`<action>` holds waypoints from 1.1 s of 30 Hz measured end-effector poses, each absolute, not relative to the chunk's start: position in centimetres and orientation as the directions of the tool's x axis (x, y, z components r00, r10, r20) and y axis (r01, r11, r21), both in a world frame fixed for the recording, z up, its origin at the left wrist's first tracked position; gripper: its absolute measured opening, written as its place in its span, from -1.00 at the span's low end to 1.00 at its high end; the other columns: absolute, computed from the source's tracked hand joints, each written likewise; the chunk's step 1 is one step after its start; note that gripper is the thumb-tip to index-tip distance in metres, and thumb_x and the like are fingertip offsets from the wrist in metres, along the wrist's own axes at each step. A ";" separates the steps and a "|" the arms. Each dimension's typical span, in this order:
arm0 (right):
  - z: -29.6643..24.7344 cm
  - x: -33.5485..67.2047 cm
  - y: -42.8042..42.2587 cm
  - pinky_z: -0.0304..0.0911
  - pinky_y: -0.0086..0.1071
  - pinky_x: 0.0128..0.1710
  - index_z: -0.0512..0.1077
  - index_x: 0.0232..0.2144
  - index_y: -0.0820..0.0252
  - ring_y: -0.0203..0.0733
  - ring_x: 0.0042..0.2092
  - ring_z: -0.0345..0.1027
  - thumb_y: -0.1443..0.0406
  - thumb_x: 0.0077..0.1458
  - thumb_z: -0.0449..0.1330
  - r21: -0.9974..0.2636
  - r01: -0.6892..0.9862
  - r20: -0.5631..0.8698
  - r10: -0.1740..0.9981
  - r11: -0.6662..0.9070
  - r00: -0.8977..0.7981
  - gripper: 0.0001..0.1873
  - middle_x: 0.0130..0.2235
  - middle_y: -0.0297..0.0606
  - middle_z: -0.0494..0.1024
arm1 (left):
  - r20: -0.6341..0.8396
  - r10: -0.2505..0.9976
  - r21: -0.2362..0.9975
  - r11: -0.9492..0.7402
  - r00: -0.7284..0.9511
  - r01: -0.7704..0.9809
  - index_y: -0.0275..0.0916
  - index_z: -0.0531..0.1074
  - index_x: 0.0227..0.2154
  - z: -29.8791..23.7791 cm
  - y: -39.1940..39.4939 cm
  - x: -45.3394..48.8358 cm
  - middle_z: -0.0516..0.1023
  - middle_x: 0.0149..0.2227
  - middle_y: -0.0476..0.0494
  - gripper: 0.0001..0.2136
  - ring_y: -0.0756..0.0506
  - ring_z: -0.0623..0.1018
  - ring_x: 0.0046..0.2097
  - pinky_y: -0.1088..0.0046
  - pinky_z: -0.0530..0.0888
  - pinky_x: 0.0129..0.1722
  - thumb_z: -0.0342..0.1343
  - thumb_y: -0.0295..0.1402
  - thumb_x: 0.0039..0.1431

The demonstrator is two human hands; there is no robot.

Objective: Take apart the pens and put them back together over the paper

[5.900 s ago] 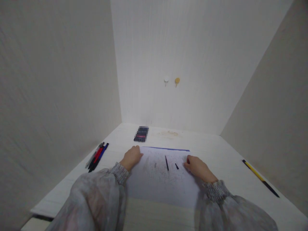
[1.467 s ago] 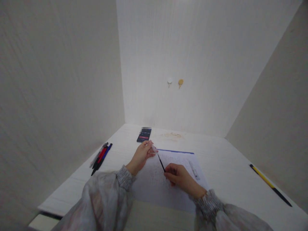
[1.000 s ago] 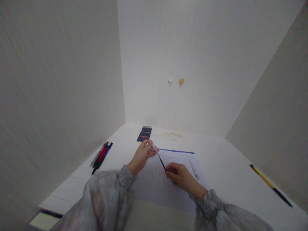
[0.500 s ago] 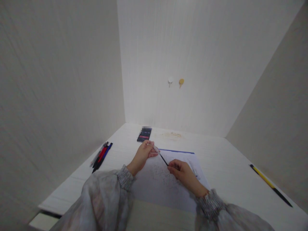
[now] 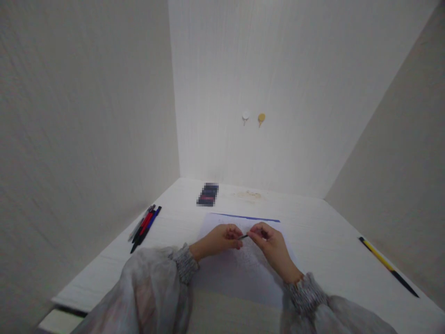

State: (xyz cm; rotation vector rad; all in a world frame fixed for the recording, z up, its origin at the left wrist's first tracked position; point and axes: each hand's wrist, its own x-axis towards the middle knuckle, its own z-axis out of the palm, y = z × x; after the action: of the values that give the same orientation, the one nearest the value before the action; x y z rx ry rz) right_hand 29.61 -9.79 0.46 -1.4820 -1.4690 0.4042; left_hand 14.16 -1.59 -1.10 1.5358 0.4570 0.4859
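Observation:
Over the written-on paper [image 5: 239, 283], my left hand [image 5: 222, 240] is closed on a pale pen barrel that its fingers mostly hide. Close beside it on the right, my right hand [image 5: 271, 243] pinches a thin black pen refill [image 5: 245, 236] between thumb and forefinger. Only a short stretch of the refill shows, bridging the small gap between the fingertips of both hands. Whether its end sits inside the barrel I cannot make out.
Several pens [image 5: 145, 228], black, red and blue, lie at the left. A phone [image 5: 207, 195] with a blurred screen is at the back. A yellow and black pen-like stick [image 5: 387, 266] lies far right. Two hooks [image 5: 261, 118] are on the back wall; panels close in both sides.
My left hand has come down and to the right, closer to my right hand, which rose slightly. Less of the black refill shows between them, and it lies flatter.

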 end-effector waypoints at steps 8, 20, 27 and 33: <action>1.4 30.9 -9.9 0.15 -0.44 -0.46 0.31 -0.32 0.22 -0.27 -0.46 0.25 0.13 0.04 -0.10 -0.786 0.592 0.415 0.861 0.178 0.292 -0.67 -0.49 -0.27 0.41 | 0.140 0.608 0.989 -0.053 0.781 -0.135 -0.29 0.36 -0.45 -0.6 -2.0 14.7 0.39 -0.47 -0.04 -0.85 0.04 0.39 -0.41 0.48 0.32 -0.33 0.10 -0.33 -0.11; -0.1 32.2 -10.1 0.03 -0.40 -0.43 0.39 -0.52 0.26 -0.17 -0.38 0.29 0.35 -0.12 0.01 -0.039 0.995 0.138 0.986 -0.094 0.098 -0.84 -0.44 -0.12 0.46 | 0.146 0.724 0.988 -0.144 0.674 -0.059 -0.28 0.25 -0.41 -0.5 -1.8 14.6 0.26 -0.54 0.06 -0.83 0.10 0.25 -0.52 0.59 0.17 -0.52 0.04 -0.30 -0.07; -0.1 32.0 -10.0 0.02 -0.41 -0.47 0.39 -0.52 0.27 -0.15 -0.39 0.32 0.33 -0.13 0.03 -0.038 0.982 0.148 0.971 -0.183 0.186 -0.84 -0.44 -0.10 0.47 | 0.082 0.771 0.975 -0.193 0.632 0.109 -0.30 0.27 -0.50 -0.5 -1.6 14.6 0.28 -0.61 0.05 -0.81 0.08 0.25 -0.55 0.58 0.16 -0.57 0.02 -0.25 -0.08; 0.3 31.3 -9.5 0.03 -0.48 -0.45 0.36 -0.54 0.22 -0.26 -0.41 0.30 0.34 -0.11 0.03 -0.280 0.954 0.183 0.970 -0.102 0.158 -0.88 -0.47 -0.26 0.47 | 0.064 0.761 0.968 -0.205 0.646 0.146 -0.32 0.28 -0.49 -0.1 -1.9 14.8 0.29 -0.62 0.05 -0.81 0.10 0.23 -0.58 0.59 0.16 -0.57 0.02 -0.27 -0.09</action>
State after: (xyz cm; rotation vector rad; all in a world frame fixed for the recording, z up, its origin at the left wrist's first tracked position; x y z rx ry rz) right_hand 31.26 -9.48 0.28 -2.1101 -1.8447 0.0675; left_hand 14.79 -1.91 -0.06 1.7148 0.7423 0.6663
